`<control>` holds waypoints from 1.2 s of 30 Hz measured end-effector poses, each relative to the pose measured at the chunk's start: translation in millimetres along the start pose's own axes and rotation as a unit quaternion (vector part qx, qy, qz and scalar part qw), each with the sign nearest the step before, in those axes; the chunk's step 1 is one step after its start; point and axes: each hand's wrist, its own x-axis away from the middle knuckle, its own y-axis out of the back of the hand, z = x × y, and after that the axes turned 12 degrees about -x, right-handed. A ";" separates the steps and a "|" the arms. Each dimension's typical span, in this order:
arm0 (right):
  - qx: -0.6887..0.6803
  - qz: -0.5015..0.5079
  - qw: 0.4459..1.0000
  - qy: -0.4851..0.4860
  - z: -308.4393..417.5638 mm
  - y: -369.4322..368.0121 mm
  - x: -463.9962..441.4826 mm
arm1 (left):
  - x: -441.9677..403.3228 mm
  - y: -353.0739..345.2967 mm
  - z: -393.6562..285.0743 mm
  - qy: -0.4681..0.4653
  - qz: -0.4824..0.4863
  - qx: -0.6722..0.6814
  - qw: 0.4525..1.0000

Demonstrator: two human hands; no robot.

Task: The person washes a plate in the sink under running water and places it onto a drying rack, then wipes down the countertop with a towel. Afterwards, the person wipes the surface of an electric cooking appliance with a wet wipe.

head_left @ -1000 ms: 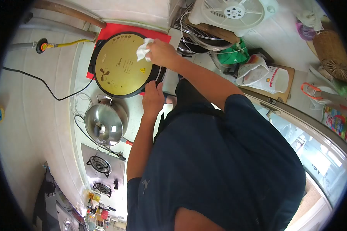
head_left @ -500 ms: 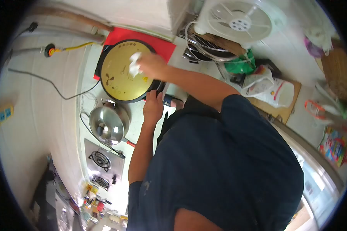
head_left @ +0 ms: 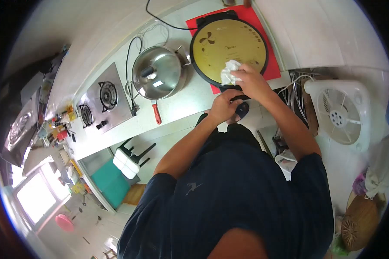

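Note:
A round electric griddle [head_left: 222,43] with a gold lid and black rim lies closed on a red mat [head_left: 270,45]. My right hand [head_left: 251,82] is closed round a crumpled white tissue [head_left: 230,72], which rests against the lid near its front edge. My left hand [head_left: 224,106] is at the front of the griddle, just below the right hand, with its fingers curled at the black handle. Part of that handle is hidden by my fingers.
Left of the griddle stands a steel pot [head_left: 157,73] with a glass lid. A red-handled tool [head_left: 157,113] lies before it, near the counter edge. Further left is a gas stove [head_left: 106,97]. A white fan [head_left: 339,114] stands to the right, and a black cable [head_left: 168,22] runs behind.
The tissue in my right hand has moved from the lid's side towards its front edge, close to my left hand. My view has turned, showing more of the stove side and floor.

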 end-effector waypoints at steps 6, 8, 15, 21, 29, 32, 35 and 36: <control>0.043 0.074 0.996 0.031 16.4 -34.8 -41.3 | -1.0 9.0 -0.6 0.003 0.006 -0.012 1.000; 0.050 0.022 0.994 0.094 10.3 -56.3 -78.4 | -2.3 12.2 0.5 -0.004 0.036 -0.006 0.999; 0.126 -0.027 0.990 0.049 25.4 -71.7 -129.0 | 1.4 8.2 19.0 -0.051 -0.013 -0.045 0.998; 0.130 0.161 0.976 0.061 40.4 -50.1 -78.0 | -4.2 21.0 10.9 -0.006 0.078 -0.070 0.994; 0.184 -0.027 0.979 0.087 16.3 -61.2 -165.3 | -5.3 6.7 25.0 -0.063 0.013 -0.054 0.996; 0.160 -0.115 0.980 0.017 -7.6 -38.6 -187.2 | -4.1 9.7 18.0 -0.051 0.016 -0.056 0.997; 0.237 -0.140 0.961 0.036 -29.3 9.3 -161.2 | -3.5 7.1 15.6 -0.046 0.011 -0.060 0.997; 0.243 -0.141 0.959 0.033 -31.0 19.5 -147.7 | -3.6 7.0 16.7 -0.056 0.000 -0.064 0.996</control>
